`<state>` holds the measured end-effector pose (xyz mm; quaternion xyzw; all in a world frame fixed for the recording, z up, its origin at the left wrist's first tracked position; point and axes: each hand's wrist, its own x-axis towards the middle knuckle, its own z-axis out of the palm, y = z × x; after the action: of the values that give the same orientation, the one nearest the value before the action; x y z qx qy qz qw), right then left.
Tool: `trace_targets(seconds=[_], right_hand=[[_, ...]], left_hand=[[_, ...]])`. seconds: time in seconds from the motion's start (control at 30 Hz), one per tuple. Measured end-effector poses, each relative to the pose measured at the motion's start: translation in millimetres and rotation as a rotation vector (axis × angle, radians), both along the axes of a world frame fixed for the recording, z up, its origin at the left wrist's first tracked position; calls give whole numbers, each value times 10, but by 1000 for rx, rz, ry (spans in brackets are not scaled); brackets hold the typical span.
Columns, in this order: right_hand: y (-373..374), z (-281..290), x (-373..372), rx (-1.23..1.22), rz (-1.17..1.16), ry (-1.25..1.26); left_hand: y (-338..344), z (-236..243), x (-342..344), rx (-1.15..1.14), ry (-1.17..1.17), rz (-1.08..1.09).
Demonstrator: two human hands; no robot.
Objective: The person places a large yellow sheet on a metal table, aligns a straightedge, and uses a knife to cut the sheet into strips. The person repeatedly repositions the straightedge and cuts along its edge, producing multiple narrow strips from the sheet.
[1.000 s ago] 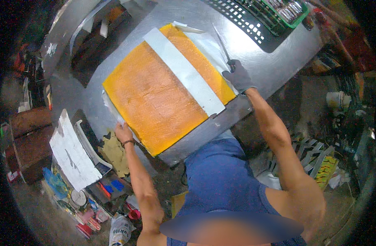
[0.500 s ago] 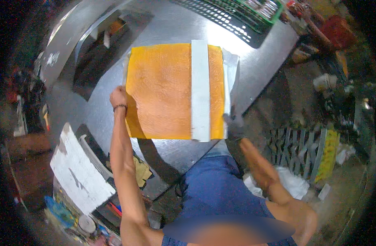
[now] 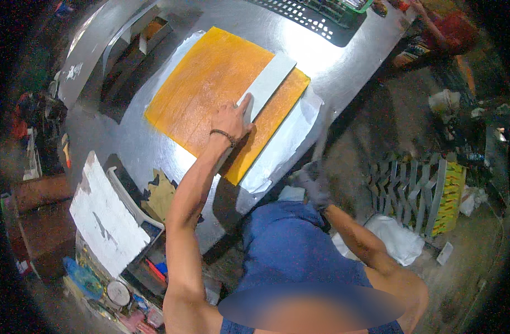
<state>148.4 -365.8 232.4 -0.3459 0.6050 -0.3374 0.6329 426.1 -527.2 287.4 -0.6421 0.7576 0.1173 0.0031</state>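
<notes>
My left hand (image 3: 231,119) rests with fingers apart on a white flat strip (image 3: 271,83) lying across an orange-yellow sheet (image 3: 193,94). The sheet lies on white paper (image 3: 280,145) atop the metal table (image 3: 358,69), its lower right edge near the table's edge. My right hand (image 3: 310,183), in a dark grey glove, is closed on a long knife (image 3: 321,142) held upward just past that edge, below and right of the sheet.
A green crate (image 3: 355,5) and dark perforated tray (image 3: 302,16) sit at the top. A co-worker (image 3: 449,30) is at upper right. A white board (image 3: 104,211) and yellowish scraps (image 3: 157,200) are at lower left, a folded metal lattice (image 3: 410,192) at right.
The sheet and strip have turned clockwise. My left hand has moved from the sheet's left edge onto the strip; my right hand has drawn back from the sheet with the knife.
</notes>
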Motion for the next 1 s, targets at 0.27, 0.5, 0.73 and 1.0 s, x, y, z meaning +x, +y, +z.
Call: trace_targets(seconds=[0.27,0.5,0.73,1.0], right_hand=[[-245,209,-1106,-100,-178,246],[-540,-236,-888,-292,15,271],[-508,10,64,-104,627,332],[-214,204,1036,-31,737,199]], left_hand=[[334,498,902,-126,325,556],[1266,258,1515,-17,955,1131],[1576,-275,1162,-603,712,1353],[1138,-728,700,-518,560,1325]])
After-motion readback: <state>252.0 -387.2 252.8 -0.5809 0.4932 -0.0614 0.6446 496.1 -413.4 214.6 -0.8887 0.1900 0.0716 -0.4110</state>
